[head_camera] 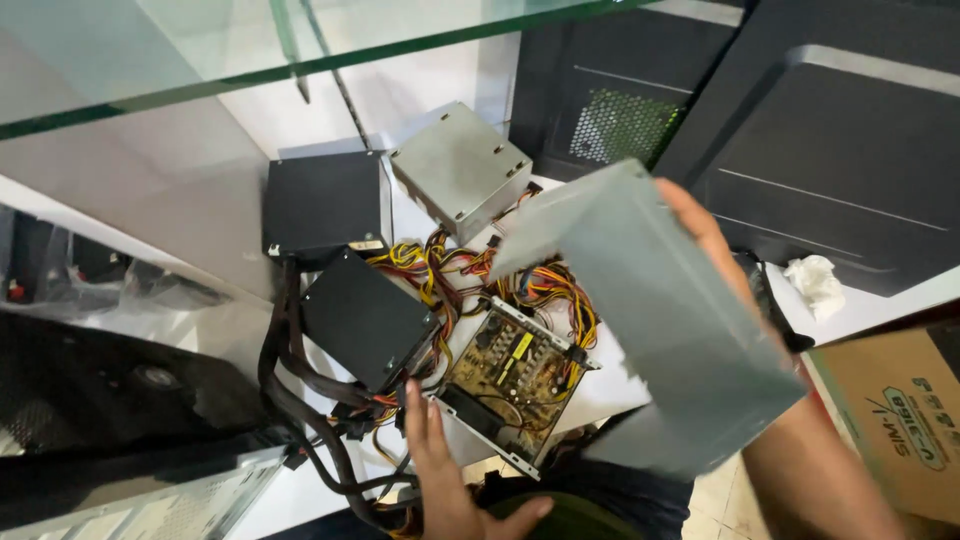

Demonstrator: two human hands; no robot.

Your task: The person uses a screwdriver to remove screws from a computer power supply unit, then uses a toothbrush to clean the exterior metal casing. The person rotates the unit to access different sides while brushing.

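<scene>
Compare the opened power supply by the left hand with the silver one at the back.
The opened power supply has its cover off, showing its circuit board; the silver power supply is fully closed. The opened one lies beside the left hand; the silver one lies untouched farther back. Both are metal boxes with coloured wire bundles.

The grey sheet-metal cover (655,320) is a bent rectangular panel, lifted clear of the surface and tilted, its long axis running from 11 o'clock to 5 o'clock; its edges are blurred, so finer detail cannot be told. The opened power supply (515,380) lies flat at 9 o'clock of the cover, lid off, with its brown circuit board, dark components and a yellow part exposed inside a shallow metal tray. A bundle of yellow, red and black wires leaves it toward 12 o'clock.
</scene>
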